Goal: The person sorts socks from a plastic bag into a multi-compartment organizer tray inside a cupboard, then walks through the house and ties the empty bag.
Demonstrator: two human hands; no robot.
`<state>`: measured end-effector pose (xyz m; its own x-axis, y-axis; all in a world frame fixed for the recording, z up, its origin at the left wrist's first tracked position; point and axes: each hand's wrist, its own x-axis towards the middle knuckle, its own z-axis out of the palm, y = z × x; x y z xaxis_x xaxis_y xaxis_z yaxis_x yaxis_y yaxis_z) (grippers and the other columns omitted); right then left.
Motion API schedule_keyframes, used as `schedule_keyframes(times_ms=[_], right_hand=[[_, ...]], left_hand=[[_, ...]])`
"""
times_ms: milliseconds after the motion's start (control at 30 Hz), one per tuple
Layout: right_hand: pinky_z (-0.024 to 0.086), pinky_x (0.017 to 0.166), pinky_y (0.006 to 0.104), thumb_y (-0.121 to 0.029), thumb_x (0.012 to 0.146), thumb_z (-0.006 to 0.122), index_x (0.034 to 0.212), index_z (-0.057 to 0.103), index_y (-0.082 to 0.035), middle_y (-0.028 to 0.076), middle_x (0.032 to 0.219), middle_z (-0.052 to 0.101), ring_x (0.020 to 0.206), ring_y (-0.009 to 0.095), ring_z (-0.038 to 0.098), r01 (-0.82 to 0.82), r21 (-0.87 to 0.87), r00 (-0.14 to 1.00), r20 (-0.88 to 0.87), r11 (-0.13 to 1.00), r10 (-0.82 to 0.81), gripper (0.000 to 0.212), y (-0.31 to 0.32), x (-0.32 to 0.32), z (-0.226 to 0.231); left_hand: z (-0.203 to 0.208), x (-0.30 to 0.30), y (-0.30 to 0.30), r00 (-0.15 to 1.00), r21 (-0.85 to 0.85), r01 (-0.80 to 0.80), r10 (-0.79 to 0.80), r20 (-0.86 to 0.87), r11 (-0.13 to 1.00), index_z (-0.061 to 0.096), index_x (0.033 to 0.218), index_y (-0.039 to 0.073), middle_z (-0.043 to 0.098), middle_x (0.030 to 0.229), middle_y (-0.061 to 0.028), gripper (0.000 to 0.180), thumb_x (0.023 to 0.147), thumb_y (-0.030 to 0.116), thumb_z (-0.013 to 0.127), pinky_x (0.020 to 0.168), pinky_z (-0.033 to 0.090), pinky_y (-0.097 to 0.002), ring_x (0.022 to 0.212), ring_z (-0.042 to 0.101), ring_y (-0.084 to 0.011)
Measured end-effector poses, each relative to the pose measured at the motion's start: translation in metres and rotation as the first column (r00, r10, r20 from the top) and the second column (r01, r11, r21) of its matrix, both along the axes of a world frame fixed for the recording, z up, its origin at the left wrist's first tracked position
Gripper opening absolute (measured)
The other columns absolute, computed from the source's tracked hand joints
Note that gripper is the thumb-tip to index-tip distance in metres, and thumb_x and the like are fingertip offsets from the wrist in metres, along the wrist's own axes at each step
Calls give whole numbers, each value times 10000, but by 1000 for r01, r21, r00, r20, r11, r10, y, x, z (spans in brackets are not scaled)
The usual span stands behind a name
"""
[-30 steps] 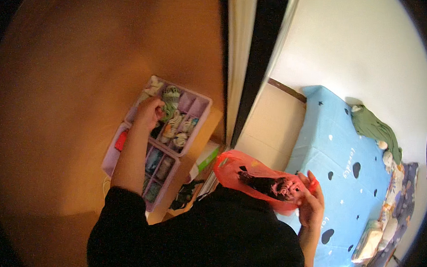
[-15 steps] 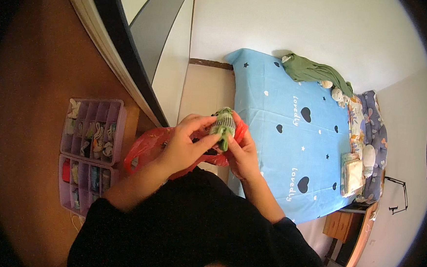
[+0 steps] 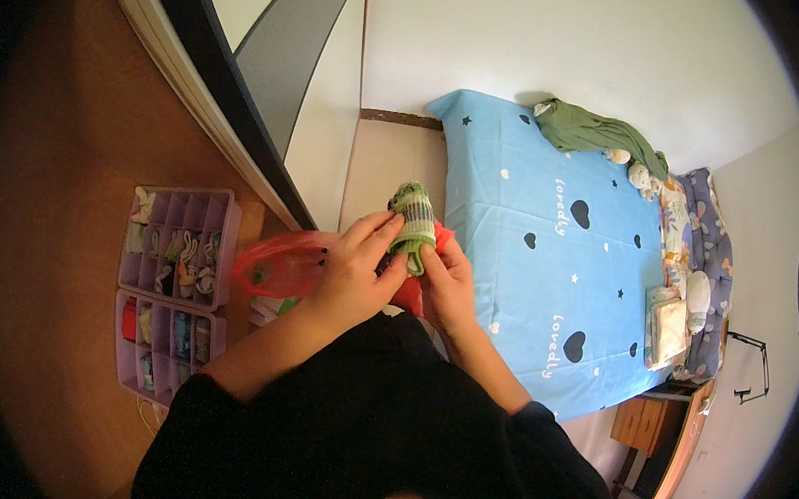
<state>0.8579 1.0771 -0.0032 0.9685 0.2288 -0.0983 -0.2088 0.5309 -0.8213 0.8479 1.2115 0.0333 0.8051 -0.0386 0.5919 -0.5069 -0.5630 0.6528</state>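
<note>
Between my two hands, in front of my chest, is a green-and-white striped sock (image 3: 413, 216), bunched or rolled up with its loose green end toward me. My left hand (image 3: 351, 263) pinches its left side, thumb and fingers closed on the fabric. My right hand (image 3: 447, 285) grips the lower right part, thumb pressed against the green end. Below and behind the hands hangs a thin red plastic bag (image 3: 273, 266), with red also showing beside my right fingers. How the bag is held is hidden by my hands.
Two purple divided boxes (image 3: 227, 244) (image 3: 125, 361) stand at the left on a brown surface, holding small folded items and cables. A bed with a blue sheet (image 3: 544, 277) fills the right. A sliding-door wardrobe (image 3: 320, 135) rises ahead on the left; a wooden desk (image 3: 675, 458) is at lower right.
The sock has tilted and now stands more upright, slightly further left, with more of its striped part showing. The red bag's left part has shifted and looks more gathered.
</note>
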Motion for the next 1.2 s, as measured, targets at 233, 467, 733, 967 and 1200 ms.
schedule_keyframes(times_ms=[233,467,733,967,1200], right_hand=[[415,746,224,-92,837,495,968,545,-18,28,867,575,829,92,519,68,28,998,-16,997,-68,158,-15,-1,-25],[437,788,369,-222,861,408,947,524,-21,109,904,583,874,243,554,49,544,924,-343,837,169,247,-26,5,12],[408,823,313,-121,813,524,1096,434,-22,99,1027,540,927,182,531,-109,416,967,-165,903,193,313,-24,3,10],[392,854,335,-86,795,526,1133,434,-59,98,1059,530,984,205,513,-119,388,989,-32,914,142,351,-35,1,10],[469,717,369,-122,831,478,1150,430,-67,136,996,547,874,263,556,-51,317,998,-26,947,62,327,-39,7,6]], left_hand=[[-11,14,0,998,25,-8,9,-69,1000,543,922,-56,572,800,-180,268,664,0,503,635,458,-383,720,557,-341],[-25,10,-2,639,-774,179,-670,-378,607,541,964,-12,596,870,-126,216,775,84,496,665,492,-297,731,594,-198],[-37,20,5,445,-902,-427,-882,-153,-59,565,899,31,590,886,-72,191,822,163,451,727,460,-276,799,568,-185],[-25,31,47,740,-937,-350,-609,-285,13,549,850,54,583,813,-66,202,849,206,416,692,456,-302,765,561,-178],[-10,29,83,782,-956,-240,-617,-88,-168,522,1021,1,591,843,-119,277,861,178,380,724,472,-364,781,575,-232]])
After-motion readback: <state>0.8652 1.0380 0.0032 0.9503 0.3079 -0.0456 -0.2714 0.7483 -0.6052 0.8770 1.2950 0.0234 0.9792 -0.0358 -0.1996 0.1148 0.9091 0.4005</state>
